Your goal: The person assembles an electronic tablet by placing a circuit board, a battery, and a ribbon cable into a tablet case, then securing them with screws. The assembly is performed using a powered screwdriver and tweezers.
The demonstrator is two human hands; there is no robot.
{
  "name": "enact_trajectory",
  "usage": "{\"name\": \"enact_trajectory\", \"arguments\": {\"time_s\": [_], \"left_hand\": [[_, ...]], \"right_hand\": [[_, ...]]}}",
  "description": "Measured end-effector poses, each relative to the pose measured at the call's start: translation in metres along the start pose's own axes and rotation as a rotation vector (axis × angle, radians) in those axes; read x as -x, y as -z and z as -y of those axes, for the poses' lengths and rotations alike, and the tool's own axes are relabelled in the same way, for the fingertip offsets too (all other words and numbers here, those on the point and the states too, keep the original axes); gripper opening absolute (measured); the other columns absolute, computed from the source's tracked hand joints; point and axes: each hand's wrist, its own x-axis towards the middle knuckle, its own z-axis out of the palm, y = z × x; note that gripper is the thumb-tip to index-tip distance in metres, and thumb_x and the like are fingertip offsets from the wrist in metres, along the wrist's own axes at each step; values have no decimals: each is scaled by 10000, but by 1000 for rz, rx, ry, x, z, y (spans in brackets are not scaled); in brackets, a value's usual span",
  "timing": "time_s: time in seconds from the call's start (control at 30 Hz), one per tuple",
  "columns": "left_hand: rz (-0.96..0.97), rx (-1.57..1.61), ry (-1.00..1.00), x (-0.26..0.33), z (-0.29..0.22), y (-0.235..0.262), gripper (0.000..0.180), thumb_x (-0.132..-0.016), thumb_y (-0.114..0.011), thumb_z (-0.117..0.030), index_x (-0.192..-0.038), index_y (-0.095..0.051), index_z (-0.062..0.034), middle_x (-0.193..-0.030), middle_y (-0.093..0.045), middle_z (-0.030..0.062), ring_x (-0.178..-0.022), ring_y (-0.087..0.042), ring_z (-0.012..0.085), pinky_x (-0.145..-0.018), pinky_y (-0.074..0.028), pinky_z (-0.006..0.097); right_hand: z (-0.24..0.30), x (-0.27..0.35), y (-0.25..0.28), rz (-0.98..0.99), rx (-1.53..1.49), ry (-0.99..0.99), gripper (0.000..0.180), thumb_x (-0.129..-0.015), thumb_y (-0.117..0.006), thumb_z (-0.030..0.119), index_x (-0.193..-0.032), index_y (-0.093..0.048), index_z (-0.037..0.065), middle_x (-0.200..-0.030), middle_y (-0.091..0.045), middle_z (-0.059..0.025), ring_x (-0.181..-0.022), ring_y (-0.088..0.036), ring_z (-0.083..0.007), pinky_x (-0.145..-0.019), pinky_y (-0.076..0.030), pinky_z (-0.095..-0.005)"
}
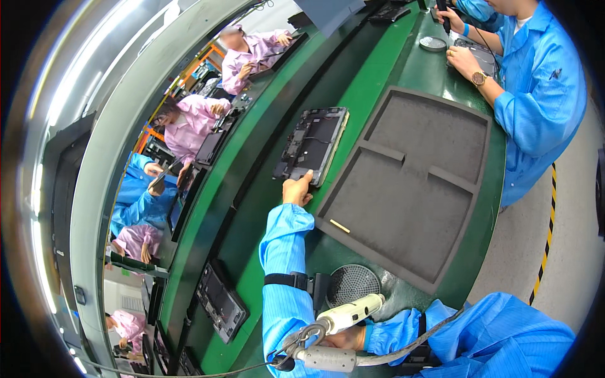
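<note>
Electronics factory: smocked workers (189, 126) along a green conveyor line (353, 94).

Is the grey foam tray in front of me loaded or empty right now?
Nearly empty. The grey foam tray shows bare recesses, with only a small yellowish strip near its lower left corner. The dark device panel lies outside it, under the left hand.

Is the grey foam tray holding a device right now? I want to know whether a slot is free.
No. The grey foam tray holds no device; the device lies beside it on the green belt, touched by the left hand.
</note>
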Motion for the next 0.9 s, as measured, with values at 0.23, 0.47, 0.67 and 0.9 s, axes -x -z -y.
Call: {"name": "enact_trajectory", "arguments": {"time_s": [0.23,0.47,0.67,0.9], "left_hand": [[216,431,85,14,-5,3,357,-810,-712,-274,-919,-578,38,-823,-591,128,-588,-587,184,-481,-518,265],[13,657,57,51,66,82,291,-824,-696,-154,-858,-552,97,-767,-544,113,-567,-583,196,-540,-567,285],[-51,690,108,136,151,139,287,-860,-658,-179,-834,-511,67,-725,-513,84,-566,-576,178,-582,-571,314],[-131,1150,28,292,236,110,265,-896,-611,-192,-985,-551,50,-907,-635,107,-683,-632,179,-652,-560,296]], "right_hand": [[-21,11,-10,-93,62,104,219,-797,-612,204,-866,-604,-4,-857,-576,-176,-742,-597,-344,-656,-494,-420],[19,1,11,71,79,84,165,-850,-542,142,-712,-586,64,-730,-555,-98,-675,-569,-263,-619,-451,-360],[21,-20,16,-111,-77,139,260,-862,-493,127,-608,-464,81,-577,-501,-51,-478,-504,-239,-456,-395,-349],[20,-33,2,-128,172,-57,92,-837,-588,96,-791,-575,18,-898,-575,-149,-839,-551,-304,-722,-446,-387]]}}
